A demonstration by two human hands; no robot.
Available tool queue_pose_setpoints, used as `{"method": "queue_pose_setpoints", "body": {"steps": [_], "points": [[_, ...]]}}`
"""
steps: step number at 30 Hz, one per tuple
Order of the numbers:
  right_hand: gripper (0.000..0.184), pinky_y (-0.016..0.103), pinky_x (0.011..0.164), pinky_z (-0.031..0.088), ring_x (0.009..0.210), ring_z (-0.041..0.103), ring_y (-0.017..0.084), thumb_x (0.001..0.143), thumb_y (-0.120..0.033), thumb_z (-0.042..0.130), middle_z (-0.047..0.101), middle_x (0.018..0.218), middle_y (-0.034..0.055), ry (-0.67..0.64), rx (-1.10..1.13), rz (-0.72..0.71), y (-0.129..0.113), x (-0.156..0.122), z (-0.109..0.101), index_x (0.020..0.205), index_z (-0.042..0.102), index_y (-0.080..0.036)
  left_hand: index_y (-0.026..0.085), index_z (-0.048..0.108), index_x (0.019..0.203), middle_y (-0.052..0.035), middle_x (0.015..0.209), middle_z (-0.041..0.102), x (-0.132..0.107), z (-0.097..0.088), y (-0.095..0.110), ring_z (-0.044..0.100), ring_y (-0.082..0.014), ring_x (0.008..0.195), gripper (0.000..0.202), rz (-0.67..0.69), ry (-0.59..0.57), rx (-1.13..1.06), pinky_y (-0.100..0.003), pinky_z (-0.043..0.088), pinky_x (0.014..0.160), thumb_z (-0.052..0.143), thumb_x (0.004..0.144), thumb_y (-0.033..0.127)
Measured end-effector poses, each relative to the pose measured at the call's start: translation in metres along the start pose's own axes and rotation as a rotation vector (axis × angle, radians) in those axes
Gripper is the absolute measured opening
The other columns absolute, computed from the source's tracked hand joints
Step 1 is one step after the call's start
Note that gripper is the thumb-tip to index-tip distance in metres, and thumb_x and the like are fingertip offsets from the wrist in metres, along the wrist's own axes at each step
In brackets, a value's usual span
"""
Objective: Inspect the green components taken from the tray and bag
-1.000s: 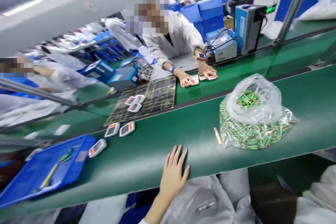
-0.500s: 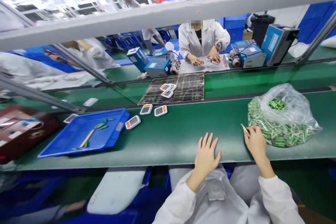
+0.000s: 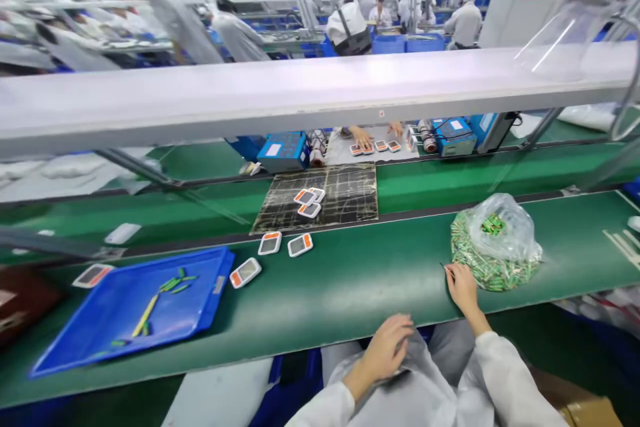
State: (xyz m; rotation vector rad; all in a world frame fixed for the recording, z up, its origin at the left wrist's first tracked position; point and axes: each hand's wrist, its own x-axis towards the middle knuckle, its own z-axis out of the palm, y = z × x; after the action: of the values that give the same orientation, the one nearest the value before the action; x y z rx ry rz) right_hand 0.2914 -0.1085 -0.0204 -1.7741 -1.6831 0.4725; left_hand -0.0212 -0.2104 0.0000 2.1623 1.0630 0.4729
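Note:
My right hand (image 3: 463,288) rests on the green bench, fingers closed on a thin pointed tool (image 3: 444,268); its exact kind is too small to tell. Just right of that hand lies a clear plastic bag (image 3: 505,230) full of small green cylinders that look like batteries. My left hand (image 3: 387,348) is at the bench's near edge, above my lap, with fingers loosely extended and nothing visible in it. Left of centre, white handheld devices with orange ends and grey screens, among them one device (image 3: 245,273), lie beside a blue tray (image 3: 207,300).
Several green cylinders (image 3: 173,282) and a yellow strip (image 3: 145,315) lie in the tray. More devices (image 3: 310,209) sit on a dark mat (image 3: 350,197). A white shelf beam (image 3: 300,90) crosses overhead. Opposite, a co-worker's hand (image 3: 361,137) touches devices near blue boxes (image 3: 285,151).
My left hand has drawn back from the bench top to its near edge, its fingers less spread. My right hand still holds the thin tool beside the bag. The camera view has shifted.

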Motion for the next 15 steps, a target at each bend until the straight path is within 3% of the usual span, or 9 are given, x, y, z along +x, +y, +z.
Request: {"method": "queue_pose_setpoints", "body": {"steps": [2, 4, 6, 8, 11, 15], "points": [[0.028, 0.054, 0.097, 0.051, 0.101, 0.063, 0.036, 0.094, -0.051, 0.057, 0.072, 0.097, 0.0116, 0.014, 0.138, 0.102, -0.017, -0.003, -0.012, 0.088, 0.069, -0.026, 0.035, 0.075, 0.129, -0.0056, 0.13, 0.077, -0.018, -0.011, 0.016, 0.07, -0.0246, 0.129, 0.047, -0.035, -0.146, -0.058, -0.047, 0.047, 0.123, 0.046, 0.093, 0.022], [0.036, 0.053, 0.093, 0.052, 0.095, 0.064, 0.034, 0.092, -0.06, 0.055, 0.071, 0.093, 0.0111, 0.038, 0.199, 0.181, -0.036, -0.011, -0.024, 0.086, 0.065, -0.025, 0.041, 0.073, 0.132, -0.0027, 0.133, 0.076, -0.035, -0.023, 0.029, 0.069, -0.0251, 0.13, 0.046, -0.113, -0.339, -0.128, -0.04, 0.047, 0.122, 0.05, 0.094, 0.031], [0.046, 0.05, 0.085, 0.055, 0.084, 0.065, 0.032, 0.089, -0.069, 0.053, 0.069, 0.087, 0.0104, 0.053, 0.236, 0.253, -0.055, -0.024, -0.034, 0.085, 0.062, -0.024, 0.038, 0.069, 0.142, -0.0044, 0.147, 0.068, -0.049, -0.038, 0.037, 0.06, -0.0263, 0.142, 0.05, -0.241, -0.58, -0.273, -0.035, 0.043, 0.124, 0.048, 0.097, 0.043], [0.052, 0.044, 0.073, 0.056, 0.07, 0.065, 0.028, 0.084, -0.076, 0.051, 0.065, 0.075, 0.0078, 0.045, 0.289, 0.337, -0.072, -0.039, -0.043, 0.083, 0.057, -0.024, 0.028, 0.062, 0.152, -0.0074, 0.16, 0.056, -0.06, -0.053, 0.039, 0.05, -0.0269, 0.151, 0.062, -0.364, -0.749, -0.4, -0.032, 0.035, 0.128, 0.042, 0.1, 0.054], [0.054, 0.036, 0.06, 0.051, 0.053, 0.059, 0.023, 0.081, -0.08, 0.048, 0.056, 0.057, 0.0006, 0.007, 0.352, 0.45, -0.089, -0.06, -0.056, 0.083, 0.049, -0.026, 0.024, 0.062, 0.152, -0.0083, 0.16, 0.057, -0.072, -0.072, 0.035, 0.051, -0.0287, 0.15, 0.069, -0.4, -0.818, -0.43, -0.033, 0.035, 0.127, 0.045, 0.098, 0.062], [0.048, 0.033, 0.056, 0.046, 0.051, 0.053, 0.021, 0.078, -0.073, 0.054, 0.051, 0.055, -0.0027, -0.053, 0.359, 0.499, -0.093, -0.064, -0.083, 0.08, 0.048, -0.026, 0.024, 0.07, 0.141, -0.0102, 0.145, 0.068, -0.077, -0.074, 0.031, 0.062, -0.0338, 0.135, 0.062, -0.503, -0.729, -0.428, -0.041, 0.043, 0.118, 0.054, 0.093, 0.06]]}}
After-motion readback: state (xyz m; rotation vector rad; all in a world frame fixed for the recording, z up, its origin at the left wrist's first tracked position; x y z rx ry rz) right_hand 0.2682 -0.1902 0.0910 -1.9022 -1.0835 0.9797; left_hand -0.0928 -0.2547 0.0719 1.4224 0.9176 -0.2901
